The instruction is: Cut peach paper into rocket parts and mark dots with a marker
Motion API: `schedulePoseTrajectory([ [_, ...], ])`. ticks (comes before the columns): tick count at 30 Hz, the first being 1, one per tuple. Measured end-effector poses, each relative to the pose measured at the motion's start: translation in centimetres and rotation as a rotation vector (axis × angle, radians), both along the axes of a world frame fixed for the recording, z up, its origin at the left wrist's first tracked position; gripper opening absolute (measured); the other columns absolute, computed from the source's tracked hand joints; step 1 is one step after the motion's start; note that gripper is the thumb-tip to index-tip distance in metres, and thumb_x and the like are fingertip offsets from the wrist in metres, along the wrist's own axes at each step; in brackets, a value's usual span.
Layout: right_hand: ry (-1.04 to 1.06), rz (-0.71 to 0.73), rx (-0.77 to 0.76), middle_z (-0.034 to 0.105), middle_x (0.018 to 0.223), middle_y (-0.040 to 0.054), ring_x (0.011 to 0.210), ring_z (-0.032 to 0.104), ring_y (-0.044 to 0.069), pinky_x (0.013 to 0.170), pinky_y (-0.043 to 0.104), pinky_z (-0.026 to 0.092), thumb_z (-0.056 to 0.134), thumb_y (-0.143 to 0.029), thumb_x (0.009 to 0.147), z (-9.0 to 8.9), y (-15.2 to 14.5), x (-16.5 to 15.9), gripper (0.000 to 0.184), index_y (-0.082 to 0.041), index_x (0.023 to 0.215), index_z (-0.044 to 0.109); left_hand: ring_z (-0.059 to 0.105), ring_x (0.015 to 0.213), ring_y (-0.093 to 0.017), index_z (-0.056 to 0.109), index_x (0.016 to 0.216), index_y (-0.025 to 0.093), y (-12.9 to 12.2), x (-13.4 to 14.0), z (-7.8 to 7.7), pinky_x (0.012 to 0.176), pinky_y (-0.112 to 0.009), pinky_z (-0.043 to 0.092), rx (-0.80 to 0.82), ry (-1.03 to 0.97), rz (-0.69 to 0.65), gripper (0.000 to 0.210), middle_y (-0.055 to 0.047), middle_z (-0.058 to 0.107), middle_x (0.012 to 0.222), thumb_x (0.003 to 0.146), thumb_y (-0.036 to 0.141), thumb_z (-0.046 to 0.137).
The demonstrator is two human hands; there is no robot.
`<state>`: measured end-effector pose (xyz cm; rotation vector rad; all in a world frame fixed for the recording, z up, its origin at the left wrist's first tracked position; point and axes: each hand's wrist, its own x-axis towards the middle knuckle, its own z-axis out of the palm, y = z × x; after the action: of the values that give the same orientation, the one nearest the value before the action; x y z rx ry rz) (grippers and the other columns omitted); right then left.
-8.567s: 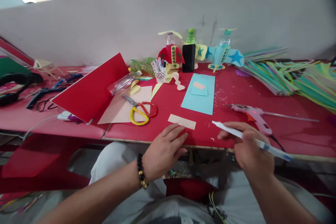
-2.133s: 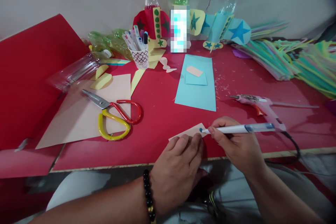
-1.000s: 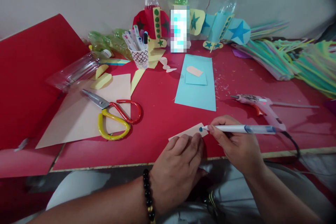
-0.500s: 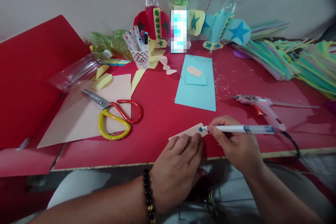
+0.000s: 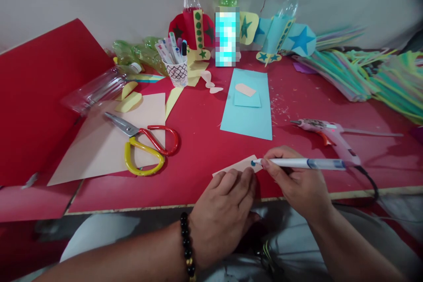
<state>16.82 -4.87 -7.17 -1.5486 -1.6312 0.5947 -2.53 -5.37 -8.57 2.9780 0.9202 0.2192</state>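
Note:
A narrow pale pink paper strip point(image 5: 236, 167) lies slantwise near the table's front edge. My left hand point(image 5: 228, 200) rests flat on its lower side, fingers laid over the paper and holding it down; the thumb hangs below the table edge. In my right hand point(image 5: 299, 185) a white marker point(image 5: 294, 162) is pinched between thumb and fingers. Its tip touches a small dark blue dot point(image 5: 253, 163) near the strip's right end. Beyond the strip lies a light blue paper sheet point(image 5: 246, 123), bearing a smaller blue piece and a pink cut-out point(image 5: 245, 90).
Scissors point(image 5: 145, 141) lie open on pink paper point(image 5: 89, 150) at left, near a clear bottle point(image 5: 102, 86). A patterned cup point(image 5: 176, 74) holds markers. A glue gun point(image 5: 327, 134) rests at right. Decorated bottles point(image 5: 192, 26) stand behind, beside colourful strips point(image 5: 343, 75).
The blue dot looks slightly fuller and the marker tip has shifted a tiny bit. Both hands otherwise stay in place.

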Motion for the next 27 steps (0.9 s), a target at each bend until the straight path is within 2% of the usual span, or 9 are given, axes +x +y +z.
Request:
schedulePoseTrajectory([
  [4,-0.002,-0.015,-0.010,0.056,0.065,-0.0025,0.056,0.050,0.012,0.051,0.024,0.040,0.057,-0.025,0.089,-0.1,0.1,0.0,0.013,-0.021,0.076,0.058,0.037,0.126,-0.030,0.038,0.142,0.009,0.0,0.0,0.0,0.103,-0.043,0.031,0.008,-0.007,0.005,0.056,-0.010,0.040,0.148,0.098,0.043,0.031],
  [9,0.007,-0.002,0.011,0.059,0.069,-0.0017,0.059,0.052,0.012,0.054,0.024,0.042,0.058,-0.025,0.089,-0.1,0.1,0.1,0.012,-0.021,0.078,0.060,0.038,0.125,-0.030,0.040,0.141,0.008,0.0,0.0,0.0,0.102,-0.043,0.033,0.004,-0.022,0.002,0.056,-0.011,0.041,0.147,0.097,0.043,0.033],
  [16,0.213,-0.184,0.115,0.062,0.074,0.0003,0.061,0.058,0.015,0.052,0.026,0.046,0.063,-0.027,0.085,-0.6,-0.8,0.5,0.005,-0.023,0.088,0.063,0.036,0.131,-0.028,0.038,0.142,0.008,-0.3,-0.6,-0.4,0.108,-0.039,0.031,-0.074,-0.120,0.000,0.058,-0.010,0.040,0.147,0.097,0.044,0.034],
  [19,0.140,-0.171,0.135,0.063,0.075,0.0010,0.060,0.059,0.015,0.050,0.027,0.044,0.062,-0.026,0.084,-0.5,-1.1,0.2,0.005,-0.023,0.088,0.063,0.037,0.132,-0.028,0.044,0.138,0.007,-0.5,-1.0,-0.5,0.111,-0.037,0.029,-0.061,-0.126,-0.011,0.055,-0.012,0.047,0.141,0.097,0.043,0.035],
  [22,0.010,-0.069,0.060,0.062,0.072,0.0006,0.058,0.058,0.015,0.050,0.026,0.043,0.059,-0.025,0.086,-0.4,-1.1,0.0,0.004,-0.022,0.085,0.061,0.037,0.132,-0.028,0.046,0.136,0.007,-0.7,-1.1,-0.7,0.110,-0.037,0.028,-0.018,-0.145,-0.002,0.053,-0.011,0.049,0.140,0.098,0.042,0.035],
  [27,-0.068,-0.038,0.034,0.060,0.067,-0.0002,0.059,0.057,0.014,0.048,0.025,0.040,0.056,-0.024,0.088,-0.5,-0.8,-0.3,0.010,-0.022,0.078,0.057,0.040,0.129,-0.026,0.047,0.136,0.009,-0.7,-1.0,-0.9,0.110,-0.035,0.028,-0.004,-0.190,0.017,0.053,-0.009,0.051,0.139,0.097,0.044,0.036],
])
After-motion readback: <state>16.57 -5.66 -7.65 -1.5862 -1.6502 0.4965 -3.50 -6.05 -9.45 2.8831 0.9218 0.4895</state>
